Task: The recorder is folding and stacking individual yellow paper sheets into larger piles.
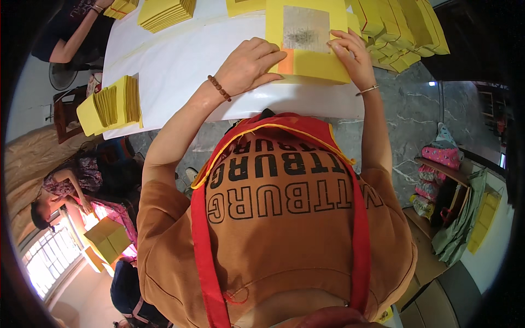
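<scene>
On the white-covered table in front of me lies a yellow paper box [320,64] with a grey, see-through-looking window [306,27] and an orange patch [286,62] near its lower left. My left hand [249,65] grips its left side, fingertips by the orange patch and thumb along the near fold. At the right side, my right hand [353,57] holds the box with bent fingers, thumb and fingertips close to the window's right edge. The undersides of both grips are hidden. A brown bead bracelet is on my left wrist, a thin bangle on my right.
The white table [180,65] carries yellow stacks at its left corner [112,104] and far side [167,13]. Many yellow boxes [402,30] are piled at the right. One person's arm [71,41] reaches in at far left; another person [71,183] sits lower left.
</scene>
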Tool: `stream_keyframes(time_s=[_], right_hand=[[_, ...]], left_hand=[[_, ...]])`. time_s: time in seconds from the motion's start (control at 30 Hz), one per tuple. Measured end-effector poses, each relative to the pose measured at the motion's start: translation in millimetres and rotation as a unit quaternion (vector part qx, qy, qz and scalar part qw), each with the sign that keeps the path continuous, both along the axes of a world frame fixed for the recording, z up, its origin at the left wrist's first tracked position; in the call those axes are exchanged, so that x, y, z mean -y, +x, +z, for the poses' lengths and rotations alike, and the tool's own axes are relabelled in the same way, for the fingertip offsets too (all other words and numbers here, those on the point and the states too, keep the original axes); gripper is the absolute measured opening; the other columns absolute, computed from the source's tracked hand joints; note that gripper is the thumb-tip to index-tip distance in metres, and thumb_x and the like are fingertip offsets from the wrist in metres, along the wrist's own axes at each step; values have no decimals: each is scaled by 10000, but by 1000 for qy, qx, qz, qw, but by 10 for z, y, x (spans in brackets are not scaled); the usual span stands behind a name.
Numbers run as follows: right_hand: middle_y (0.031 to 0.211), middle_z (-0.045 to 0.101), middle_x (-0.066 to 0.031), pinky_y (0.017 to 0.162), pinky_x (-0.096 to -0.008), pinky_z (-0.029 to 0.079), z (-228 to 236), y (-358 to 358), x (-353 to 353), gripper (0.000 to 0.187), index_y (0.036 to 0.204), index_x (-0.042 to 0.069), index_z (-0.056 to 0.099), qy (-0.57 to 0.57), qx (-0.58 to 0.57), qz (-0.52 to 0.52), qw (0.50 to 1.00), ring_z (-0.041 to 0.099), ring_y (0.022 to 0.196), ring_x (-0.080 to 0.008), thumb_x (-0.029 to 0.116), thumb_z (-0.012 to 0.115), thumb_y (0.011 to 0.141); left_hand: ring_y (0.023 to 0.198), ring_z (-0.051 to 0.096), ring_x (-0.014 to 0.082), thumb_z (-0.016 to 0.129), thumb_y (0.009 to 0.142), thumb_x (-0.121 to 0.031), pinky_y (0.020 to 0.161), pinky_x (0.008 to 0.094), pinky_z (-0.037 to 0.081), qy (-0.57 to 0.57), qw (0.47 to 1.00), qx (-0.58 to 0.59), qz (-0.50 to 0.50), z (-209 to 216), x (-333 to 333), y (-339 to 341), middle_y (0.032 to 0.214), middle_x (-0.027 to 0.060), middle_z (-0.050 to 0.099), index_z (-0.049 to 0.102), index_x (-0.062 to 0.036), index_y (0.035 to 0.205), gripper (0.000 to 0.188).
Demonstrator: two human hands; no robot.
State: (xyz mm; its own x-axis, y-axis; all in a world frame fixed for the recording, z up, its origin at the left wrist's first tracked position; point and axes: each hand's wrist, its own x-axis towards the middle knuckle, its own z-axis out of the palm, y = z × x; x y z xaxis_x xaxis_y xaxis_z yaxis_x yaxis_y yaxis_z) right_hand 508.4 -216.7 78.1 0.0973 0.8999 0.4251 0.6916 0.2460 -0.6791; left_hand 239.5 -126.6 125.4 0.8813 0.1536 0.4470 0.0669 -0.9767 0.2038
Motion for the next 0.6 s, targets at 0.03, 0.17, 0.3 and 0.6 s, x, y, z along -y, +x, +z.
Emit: stream_keyframes(time_s=[0.03, 0.17, 0.3, 0.6], right_hand=[[1131, 575, -81, 1003, -345, 264, -24, 4, -3, 222, 932, 72, 640, -2, -57, 15, 998, 393, 1190, -246, 240, 507, 872], [1160, 553, -80, 1007, -332, 254, -64, 11, 12, 306, 920, 37, 633, -16, -143, 42, 989, 396, 1179, -228, 258, 423, 912], [1176, 534, -78, 1004, -325, 260, -52, -17, 23, 431, 909, 2, 623, -36, -223, 43, 973, 398, 1173, -222, 305, 318, 942], [1239, 485, -111, 956, -311, 310, -110, -4, 19, 513, 945, 23, 622, -29, -231, 55, 971, 433, 1133, -219, 366, 240, 947]], left_hand=[[874, 528, 262, 678, 729, -240, 740, 342, 446, -1, 1000, 0, -3, 4, -14, -3, 969, 109, 569, 582, -40, 1058, 396], [820, 546, 248, 657, 750, -233, 725, 331, 453, -46, 998, -39, -14, 107, -71, 11, 895, 95, 590, 607, -37, 969, 298], [738, 564, 241, 620, 788, -203, 683, 331, 464, -85, 994, -68, -9, 175, -111, 51, 809, 81, 609, 619, -46, 881, 182], [649, 559, 226, 577, 832, -171, 596, 310, 442, -228, 972, -59, 5, 192, -186, 93, 727, 100, 601, 617, -14, 825, 162]])
